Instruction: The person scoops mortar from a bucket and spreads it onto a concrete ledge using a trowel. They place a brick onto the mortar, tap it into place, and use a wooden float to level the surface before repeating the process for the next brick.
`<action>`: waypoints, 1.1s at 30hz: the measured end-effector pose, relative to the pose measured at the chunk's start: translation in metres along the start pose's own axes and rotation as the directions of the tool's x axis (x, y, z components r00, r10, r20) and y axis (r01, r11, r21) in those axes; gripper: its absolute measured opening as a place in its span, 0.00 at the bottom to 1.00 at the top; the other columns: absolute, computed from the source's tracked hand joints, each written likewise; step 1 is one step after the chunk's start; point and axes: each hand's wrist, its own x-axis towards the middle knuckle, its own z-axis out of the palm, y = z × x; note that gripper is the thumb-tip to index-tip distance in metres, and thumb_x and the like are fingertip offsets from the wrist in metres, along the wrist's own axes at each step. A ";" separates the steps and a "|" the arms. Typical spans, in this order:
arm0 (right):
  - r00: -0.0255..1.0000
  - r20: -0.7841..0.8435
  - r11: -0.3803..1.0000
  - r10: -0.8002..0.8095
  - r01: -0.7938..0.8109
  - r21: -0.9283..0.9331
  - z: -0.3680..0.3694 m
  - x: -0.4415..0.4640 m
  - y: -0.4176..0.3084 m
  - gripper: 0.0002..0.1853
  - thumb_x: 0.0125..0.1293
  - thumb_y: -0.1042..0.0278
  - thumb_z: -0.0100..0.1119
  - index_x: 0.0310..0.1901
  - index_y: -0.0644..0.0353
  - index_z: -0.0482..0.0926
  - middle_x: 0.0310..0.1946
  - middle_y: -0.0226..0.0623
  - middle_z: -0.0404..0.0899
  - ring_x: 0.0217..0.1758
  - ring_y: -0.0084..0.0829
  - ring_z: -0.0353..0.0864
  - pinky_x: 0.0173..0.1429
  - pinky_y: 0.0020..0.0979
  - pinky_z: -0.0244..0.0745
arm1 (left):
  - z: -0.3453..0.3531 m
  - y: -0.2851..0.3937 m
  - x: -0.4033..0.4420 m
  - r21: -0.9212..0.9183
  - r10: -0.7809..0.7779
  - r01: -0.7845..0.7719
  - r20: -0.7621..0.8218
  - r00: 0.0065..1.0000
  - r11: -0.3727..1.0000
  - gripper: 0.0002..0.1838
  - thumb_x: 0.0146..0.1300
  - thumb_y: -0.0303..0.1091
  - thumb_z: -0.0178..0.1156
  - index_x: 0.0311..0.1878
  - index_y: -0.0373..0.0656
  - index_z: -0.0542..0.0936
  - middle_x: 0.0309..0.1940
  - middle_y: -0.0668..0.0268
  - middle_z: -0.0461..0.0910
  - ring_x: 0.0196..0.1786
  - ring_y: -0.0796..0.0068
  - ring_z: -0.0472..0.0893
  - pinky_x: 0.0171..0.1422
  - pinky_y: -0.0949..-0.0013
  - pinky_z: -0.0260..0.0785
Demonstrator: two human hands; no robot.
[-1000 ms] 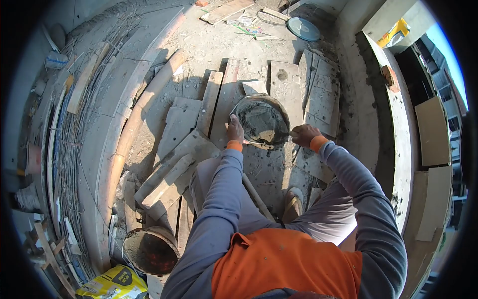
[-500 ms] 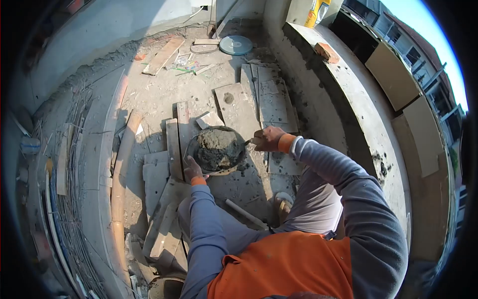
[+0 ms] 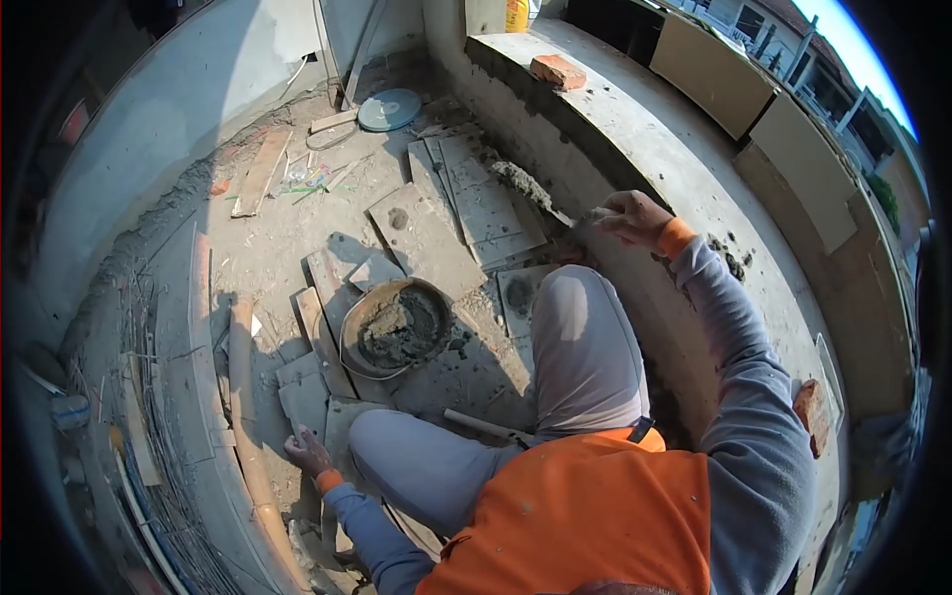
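My right hand (image 3: 631, 220) is closed around the handle of a trowel (image 3: 562, 217). Wet grey mortar (image 3: 522, 184) is heaped along its blade, close to the low wall (image 3: 595, 164). My left hand (image 3: 308, 451) is off to the lower left, its fingers apart and holding nothing, above boards on the floor. Between my hands and farther forward stands a round bucket (image 3: 346, 337) with a wire handle, partly filled with mortar (image 3: 402, 327).
Boards and flat panels (image 3: 426, 243) cover part of the dusty floor. A bamboo pole (image 3: 243, 397) and thin rods lie at left. A round lid (image 3: 390, 109) lies at the back. Brick pieces (image 3: 558, 71) sit on the ledge (image 3: 645, 129) at right.
My right hand has lifted the mortar-laden trowel from the bucket toward the low wall. My left hand has let go of the bucket's side and moved back toward me. The view has shifted right.
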 end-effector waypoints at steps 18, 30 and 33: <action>0.867 -0.479 0.909 0.135 -0.301 -0.288 0.018 0.084 0.179 0.16 0.57 0.55 0.58 0.39 0.59 0.81 0.38 0.51 0.81 0.44 0.50 0.80 0.48 0.42 0.74 | -0.010 -0.049 -0.070 0.325 -0.075 0.064 0.024 0.997 0.944 0.29 0.65 0.58 0.50 0.43 0.36 0.75 0.38 0.46 0.77 0.45 0.44 0.76 0.48 0.50 0.67; 0.785 -0.618 0.911 0.037 -0.281 -0.303 -0.013 -0.003 0.149 0.16 0.55 0.56 0.58 0.37 0.61 0.79 0.34 0.52 0.81 0.42 0.51 0.80 0.47 0.44 0.73 | -0.011 -0.019 -0.073 0.385 -0.173 0.173 -0.036 0.984 0.907 0.30 0.68 0.56 0.44 0.35 0.34 0.79 0.34 0.45 0.79 0.39 0.43 0.78 0.45 0.48 0.68; 0.784 -0.617 0.875 0.062 -0.340 -0.345 -0.011 -0.021 0.144 0.18 0.52 0.55 0.60 0.40 0.58 0.78 0.37 0.50 0.81 0.44 0.50 0.80 0.47 0.44 0.73 | -0.018 -0.008 -0.075 0.383 -0.135 0.134 -0.023 0.991 0.914 0.29 0.69 0.55 0.44 0.34 0.34 0.79 0.33 0.46 0.79 0.39 0.43 0.78 0.45 0.49 0.68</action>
